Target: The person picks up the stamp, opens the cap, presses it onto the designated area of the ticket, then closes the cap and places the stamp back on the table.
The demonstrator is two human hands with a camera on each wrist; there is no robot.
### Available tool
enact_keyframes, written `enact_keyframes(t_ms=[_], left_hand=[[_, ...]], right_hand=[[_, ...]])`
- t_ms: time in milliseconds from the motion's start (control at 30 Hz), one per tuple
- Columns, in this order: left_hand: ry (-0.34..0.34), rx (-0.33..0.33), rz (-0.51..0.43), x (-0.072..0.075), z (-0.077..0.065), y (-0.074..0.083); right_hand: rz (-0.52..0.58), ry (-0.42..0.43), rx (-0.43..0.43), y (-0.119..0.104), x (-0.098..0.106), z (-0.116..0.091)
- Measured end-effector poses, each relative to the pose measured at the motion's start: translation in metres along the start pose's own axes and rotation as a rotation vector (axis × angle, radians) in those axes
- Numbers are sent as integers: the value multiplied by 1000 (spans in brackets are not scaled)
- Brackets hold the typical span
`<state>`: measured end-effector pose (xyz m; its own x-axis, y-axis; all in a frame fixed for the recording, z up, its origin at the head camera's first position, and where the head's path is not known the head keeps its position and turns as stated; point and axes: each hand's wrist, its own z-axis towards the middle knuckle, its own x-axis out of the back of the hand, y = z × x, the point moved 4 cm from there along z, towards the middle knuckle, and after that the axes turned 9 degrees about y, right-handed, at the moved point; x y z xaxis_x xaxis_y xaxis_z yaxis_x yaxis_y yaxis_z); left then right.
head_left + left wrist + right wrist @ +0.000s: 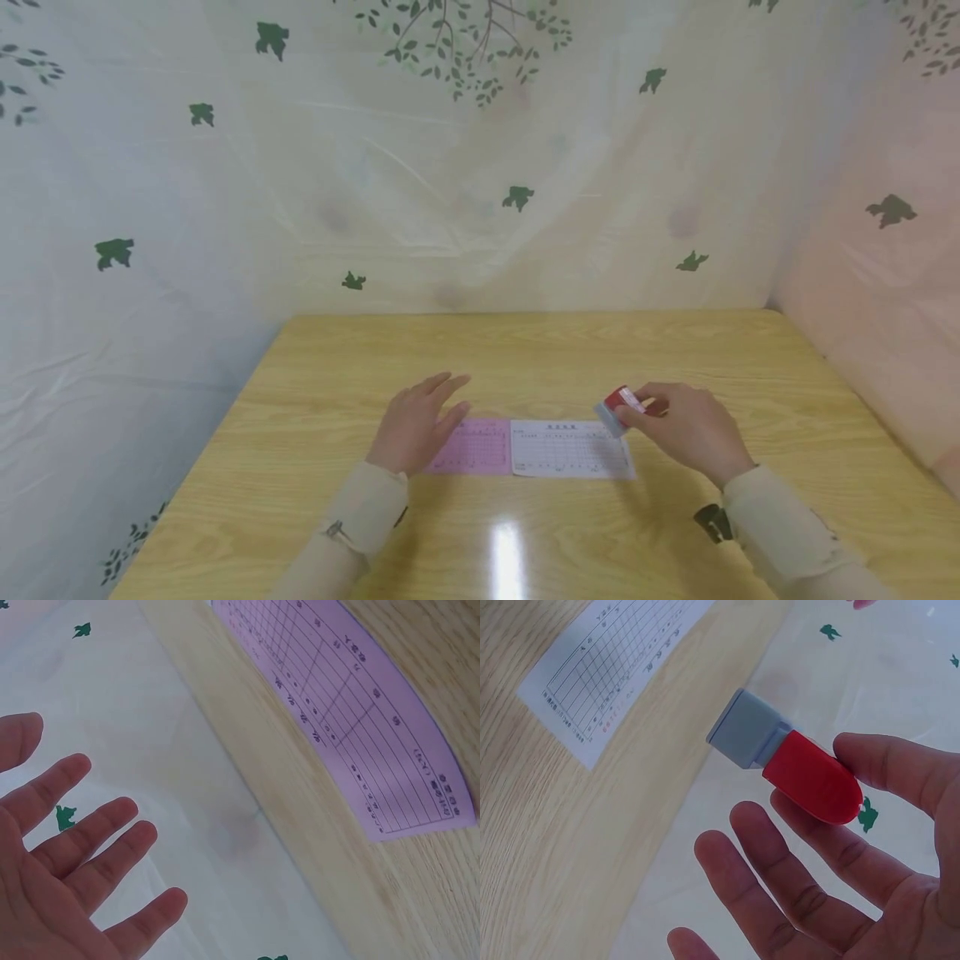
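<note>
A person's left hand (416,427) — fingers spread, grasping nothing — is hovering near a pink rectangular paper form (480,450), which is lying alongside a white rectangular paper form (566,452) on a yellow wood-grain table (525,358); above the white form's right end, a red-and-grey plastic stamp (802,771) is being pinched by the right hand (690,423).
</note>
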<state>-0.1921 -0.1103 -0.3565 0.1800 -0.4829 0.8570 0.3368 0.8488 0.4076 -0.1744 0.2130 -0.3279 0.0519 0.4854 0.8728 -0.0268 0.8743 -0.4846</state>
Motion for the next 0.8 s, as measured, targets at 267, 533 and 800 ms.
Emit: enact_keyframes(t_ms=[267,533,800], left_hand=[[-33,12,-54,-2,1,4],[-59,21,-81,-5,2,7],[-63,17,-93,-6,0,11]], right_hand=[[41,-3,22,-5,-2,0],[114,-40,20,-9,-5,-1],[160,-48,31,-16,-8,-1]])
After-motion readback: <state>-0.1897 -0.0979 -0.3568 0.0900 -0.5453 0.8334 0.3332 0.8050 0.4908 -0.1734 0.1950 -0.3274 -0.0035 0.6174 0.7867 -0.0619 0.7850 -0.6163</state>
